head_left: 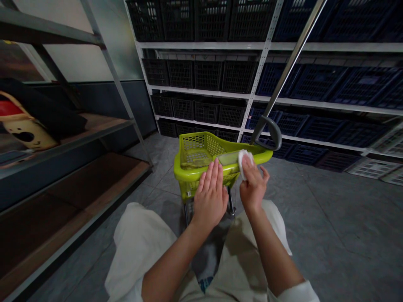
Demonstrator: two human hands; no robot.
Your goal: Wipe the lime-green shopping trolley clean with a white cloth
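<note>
A small lime-green shopping cart [185, 174] stands on the floor between my knees. My left hand [211, 193] lies flat against the near side of its rim, fingers stretched out together. In my right hand [254, 184] is a folded white cloth [244, 162], pressed on the rim near the handle end. A grey loop handle [274, 133] rises at the cart's right end, and a long metal pole [294, 58] runs up from there. The cart's lower frame is partly hidden by my hands and legs.
White metal shelving [201, 45] holds rows of black crates [181, 73] and blue crates [317, 82] behind the cart. On the left, a rack [116, 126] carries a cartoon-faced bag [30, 132] and dark cloth [59, 111]. Grey tile floor [330, 209] lies to the right.
</note>
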